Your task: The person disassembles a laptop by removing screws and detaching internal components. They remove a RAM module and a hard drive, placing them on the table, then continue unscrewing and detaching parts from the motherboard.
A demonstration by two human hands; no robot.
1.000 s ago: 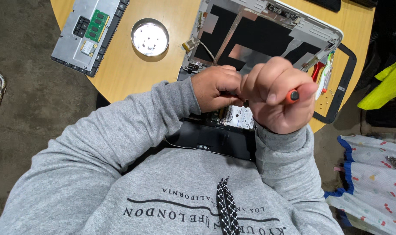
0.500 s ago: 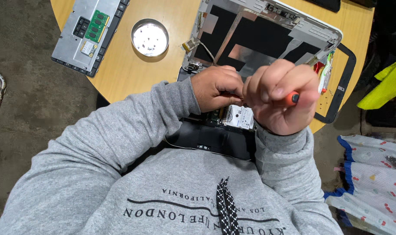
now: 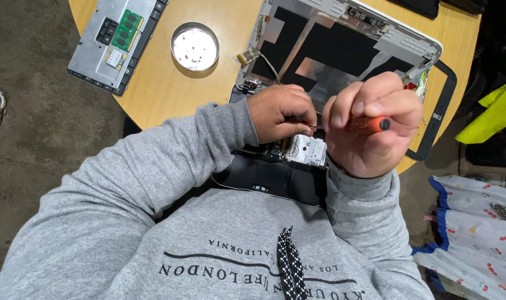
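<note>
Right hand (image 3: 372, 125) is curled into a fist around an orange-handled screwdriver (image 3: 369, 124), whose thin shaft runs left toward the other hand. Left hand (image 3: 280, 113) sits just beside it, fingers bunched together and pinching at the shaft's tip; what lies under the fingertips is hidden. Both hands hover over a dismantled laptop (image 3: 342, 55) on the round wooden table (image 3: 164, 83): its opened lid shell lies far of the hands, its black base (image 3: 269, 178) near the person's chest, with a white-labelled drive (image 3: 308, 150) showing between the wrists. Far left on the table lie a round metal dish (image 3: 194, 46) holding small screws and a grey cover panel (image 3: 115, 39) bearing a green memory module.
</note>
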